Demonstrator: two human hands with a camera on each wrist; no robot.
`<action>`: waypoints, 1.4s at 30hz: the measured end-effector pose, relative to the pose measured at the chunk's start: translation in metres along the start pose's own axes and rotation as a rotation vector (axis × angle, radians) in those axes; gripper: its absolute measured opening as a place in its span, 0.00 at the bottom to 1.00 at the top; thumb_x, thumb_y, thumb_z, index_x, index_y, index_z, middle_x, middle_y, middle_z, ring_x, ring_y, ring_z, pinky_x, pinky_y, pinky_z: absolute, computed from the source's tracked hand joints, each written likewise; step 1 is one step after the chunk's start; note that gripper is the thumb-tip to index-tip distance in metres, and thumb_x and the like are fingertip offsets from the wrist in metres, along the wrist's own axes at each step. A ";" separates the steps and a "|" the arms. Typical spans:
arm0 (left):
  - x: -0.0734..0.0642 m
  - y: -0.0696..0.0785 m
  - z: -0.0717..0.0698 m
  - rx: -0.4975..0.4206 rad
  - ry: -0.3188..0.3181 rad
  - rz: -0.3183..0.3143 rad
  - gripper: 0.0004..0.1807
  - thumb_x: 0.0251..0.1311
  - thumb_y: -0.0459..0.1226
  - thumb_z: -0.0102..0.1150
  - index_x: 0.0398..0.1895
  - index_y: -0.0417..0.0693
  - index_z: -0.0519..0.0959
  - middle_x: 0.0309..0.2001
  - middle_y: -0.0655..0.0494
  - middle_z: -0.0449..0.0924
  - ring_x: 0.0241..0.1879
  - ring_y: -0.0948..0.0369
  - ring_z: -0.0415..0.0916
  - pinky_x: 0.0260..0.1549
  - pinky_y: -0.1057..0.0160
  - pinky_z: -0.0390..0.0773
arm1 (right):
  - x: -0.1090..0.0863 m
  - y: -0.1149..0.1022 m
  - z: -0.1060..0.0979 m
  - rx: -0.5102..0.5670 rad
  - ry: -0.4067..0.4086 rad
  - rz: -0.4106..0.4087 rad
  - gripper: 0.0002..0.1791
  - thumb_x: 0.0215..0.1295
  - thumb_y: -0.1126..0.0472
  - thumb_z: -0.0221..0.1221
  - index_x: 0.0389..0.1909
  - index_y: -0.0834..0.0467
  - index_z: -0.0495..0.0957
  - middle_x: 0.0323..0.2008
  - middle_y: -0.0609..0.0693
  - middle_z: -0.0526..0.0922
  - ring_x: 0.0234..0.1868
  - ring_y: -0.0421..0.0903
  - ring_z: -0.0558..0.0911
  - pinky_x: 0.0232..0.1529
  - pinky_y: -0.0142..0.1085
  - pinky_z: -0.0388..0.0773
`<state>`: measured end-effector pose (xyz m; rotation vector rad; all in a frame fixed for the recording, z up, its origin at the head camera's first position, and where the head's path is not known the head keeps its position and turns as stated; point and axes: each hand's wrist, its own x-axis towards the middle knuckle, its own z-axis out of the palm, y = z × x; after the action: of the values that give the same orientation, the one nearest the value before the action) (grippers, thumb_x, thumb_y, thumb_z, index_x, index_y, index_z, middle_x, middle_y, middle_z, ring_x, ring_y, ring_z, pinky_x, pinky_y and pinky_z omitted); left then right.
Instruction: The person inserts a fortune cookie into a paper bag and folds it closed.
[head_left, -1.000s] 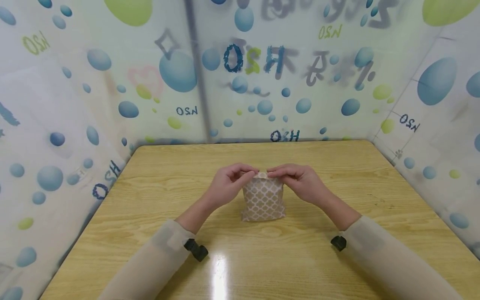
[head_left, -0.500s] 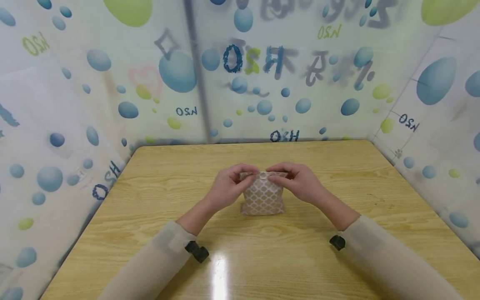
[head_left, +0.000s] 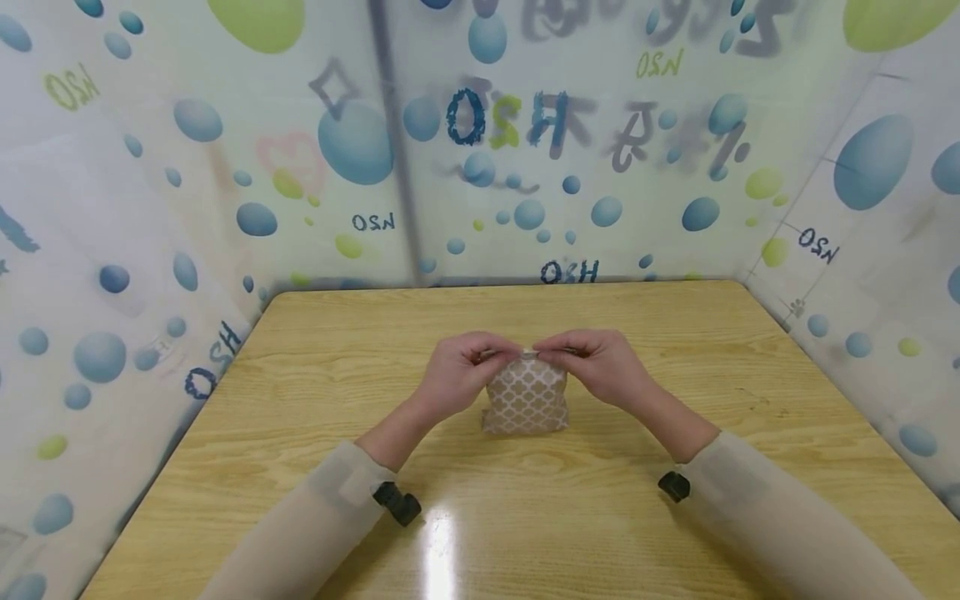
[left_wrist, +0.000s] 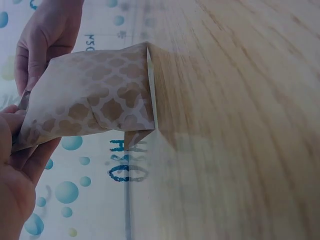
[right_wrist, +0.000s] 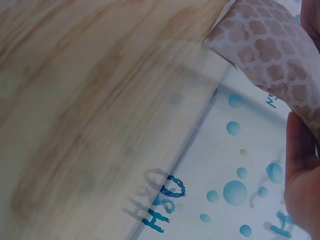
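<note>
A small tan pouch (head_left: 527, 398) with a white lattice pattern stands upright at the middle of the table, its bottom edge at the wood. My left hand (head_left: 461, 371) pinches the pouch's top edge at the left corner between thumb and fingers. On the other side, my right hand (head_left: 596, 362) pinches the same top edge at the right corner. Only a short strip of that edge shows between the fingertips. The left wrist view shows the pouch (left_wrist: 95, 95) bulging, with both hands at its top end. In the right wrist view the pouch (right_wrist: 270, 50) hides part of the fingers.
The wooden table (head_left: 360, 333) runs back to a pale wall covering (head_left: 480, 208) printed with blue and green bubbles and lettering. Similar coverings stand at the left and right. A bright light reflection (head_left: 439, 550) lies on the near tabletop.
The pouch's top edge, with its side corners showing above the fingers half a second ago, is now folded down between the fingertips. Both hands have lowered slightly, and the pouch looks shorter than one second ago.
</note>
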<state>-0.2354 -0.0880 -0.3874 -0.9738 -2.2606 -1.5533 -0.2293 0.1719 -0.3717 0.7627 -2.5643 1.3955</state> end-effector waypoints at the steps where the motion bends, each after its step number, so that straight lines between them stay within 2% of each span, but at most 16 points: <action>1: 0.000 -0.001 0.001 0.000 0.001 0.013 0.08 0.74 0.28 0.67 0.47 0.44 0.93 0.45 0.49 0.94 0.32 0.66 0.80 0.32 0.69 0.79 | -0.001 0.000 0.001 -0.017 0.010 -0.015 0.11 0.76 0.66 0.67 0.53 0.55 0.93 0.48 0.53 0.95 0.40 0.33 0.88 0.39 0.29 0.84; 3: -0.001 -0.001 0.001 -0.002 0.000 0.027 0.09 0.74 0.27 0.66 0.47 0.44 0.93 0.45 0.49 0.94 0.32 0.66 0.79 0.31 0.69 0.77 | -0.002 -0.001 0.002 -0.055 0.034 -0.042 0.11 0.75 0.68 0.67 0.51 0.55 0.94 0.47 0.53 0.95 0.39 0.33 0.89 0.38 0.29 0.85; 5: -0.001 -0.002 0.001 -0.021 -0.005 0.015 0.09 0.74 0.28 0.66 0.48 0.43 0.93 0.45 0.47 0.94 0.29 0.67 0.78 0.29 0.69 0.77 | -0.004 -0.001 0.003 -0.083 0.054 -0.066 0.11 0.75 0.69 0.67 0.50 0.55 0.94 0.46 0.53 0.95 0.37 0.33 0.88 0.36 0.29 0.84; 7: -0.002 -0.002 0.000 -0.037 -0.009 -0.031 0.10 0.74 0.29 0.67 0.53 0.43 0.92 0.47 0.46 0.94 0.29 0.68 0.79 0.27 0.69 0.76 | -0.004 -0.001 0.003 -0.097 0.066 -0.076 0.11 0.74 0.70 0.67 0.49 0.55 0.94 0.45 0.53 0.95 0.34 0.34 0.87 0.33 0.29 0.82; 10: -0.004 -0.003 -0.003 -0.063 -0.016 -0.110 0.11 0.75 0.30 0.67 0.55 0.43 0.91 0.50 0.45 0.93 0.33 0.68 0.83 0.29 0.69 0.81 | -0.004 -0.001 0.001 -0.096 0.062 -0.056 0.11 0.74 0.70 0.67 0.49 0.56 0.94 0.46 0.54 0.95 0.28 0.36 0.81 0.29 0.30 0.76; 13: -0.004 -0.005 -0.006 -0.059 -0.009 -0.134 0.10 0.75 0.30 0.67 0.53 0.44 0.92 0.51 0.46 0.93 0.40 0.66 0.87 0.36 0.67 0.87 | -0.004 0.000 -0.001 -0.061 0.031 -0.014 0.10 0.76 0.67 0.67 0.51 0.56 0.94 0.46 0.54 0.95 0.27 0.38 0.78 0.29 0.31 0.75; 16: -0.004 -0.006 -0.007 -0.032 0.013 -0.103 0.09 0.74 0.30 0.67 0.50 0.44 0.93 0.49 0.47 0.94 0.41 0.65 0.87 0.38 0.67 0.87 | -0.004 0.003 -0.005 -0.007 -0.019 0.046 0.12 0.77 0.62 0.68 0.56 0.55 0.92 0.48 0.54 0.94 0.31 0.40 0.82 0.31 0.33 0.80; 20: -0.005 -0.009 -0.010 -0.010 0.045 -0.061 0.08 0.73 0.28 0.68 0.48 0.44 0.93 0.48 0.48 0.94 0.44 0.63 0.88 0.41 0.69 0.87 | -0.004 0.008 -0.009 0.085 -0.064 0.116 0.15 0.78 0.60 0.68 0.61 0.57 0.90 0.52 0.57 0.93 0.39 0.40 0.89 0.42 0.37 0.89; 23: -0.006 -0.010 -0.010 -0.006 0.057 -0.009 0.08 0.72 0.26 0.68 0.46 0.43 0.94 0.46 0.47 0.94 0.43 0.63 0.89 0.39 0.69 0.88 | -0.005 0.010 -0.010 0.132 -0.059 0.108 0.13 0.78 0.64 0.67 0.58 0.60 0.91 0.52 0.59 0.93 0.41 0.37 0.91 0.46 0.38 0.91; 26: -0.007 -0.011 -0.010 0.004 0.057 0.052 0.10 0.72 0.24 0.66 0.45 0.42 0.94 0.45 0.46 0.94 0.38 0.62 0.87 0.34 0.67 0.86 | -0.006 0.010 -0.008 0.141 -0.044 0.081 0.11 0.77 0.67 0.66 0.54 0.61 0.92 0.51 0.61 0.93 0.41 0.36 0.91 0.45 0.35 0.91; 28: -0.008 -0.012 -0.011 -0.011 0.050 0.057 0.10 0.72 0.24 0.66 0.46 0.41 0.94 0.45 0.45 0.94 0.35 0.61 0.87 0.31 0.66 0.86 | -0.007 0.009 -0.007 0.138 -0.032 0.068 0.11 0.77 0.68 0.65 0.53 0.62 0.92 0.50 0.61 0.93 0.40 0.36 0.91 0.43 0.34 0.91; 30: -0.009 -0.014 -0.011 -0.022 0.047 0.023 0.10 0.73 0.25 0.66 0.48 0.41 0.93 0.46 0.45 0.94 0.35 0.63 0.88 0.30 0.66 0.86 | -0.007 0.009 -0.006 0.135 -0.019 0.066 0.10 0.77 0.69 0.65 0.53 0.62 0.92 0.49 0.62 0.93 0.39 0.35 0.91 0.43 0.34 0.91; 35: -0.011 -0.016 -0.014 -0.085 0.045 -0.115 0.09 0.73 0.28 0.68 0.52 0.40 0.91 0.49 0.43 0.92 0.43 0.59 0.92 0.36 0.64 0.90 | -0.006 0.011 -0.006 0.155 -0.009 0.087 0.11 0.77 0.68 0.66 0.54 0.62 0.92 0.51 0.61 0.93 0.40 0.36 0.91 0.44 0.37 0.91; 38: -0.012 -0.015 -0.017 -0.109 0.045 -0.147 0.08 0.73 0.28 0.68 0.51 0.39 0.91 0.50 0.41 0.91 0.45 0.57 0.92 0.40 0.61 0.92 | -0.007 0.013 -0.008 0.185 -0.031 0.128 0.13 0.77 0.65 0.67 0.58 0.62 0.90 0.53 0.59 0.93 0.42 0.37 0.91 0.46 0.39 0.91; 42: -0.011 -0.014 -0.018 -0.113 0.048 -0.166 0.08 0.73 0.27 0.67 0.49 0.39 0.92 0.49 0.41 0.91 0.43 0.63 0.91 0.40 0.61 0.92 | -0.007 0.016 -0.013 0.210 -0.060 0.175 0.15 0.78 0.64 0.67 0.61 0.62 0.89 0.54 0.60 0.92 0.42 0.38 0.92 0.47 0.38 0.91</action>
<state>-0.2391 -0.1114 -0.3957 -0.7839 -2.2930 -1.7700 -0.2329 0.1917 -0.3786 0.6275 -2.6128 1.7425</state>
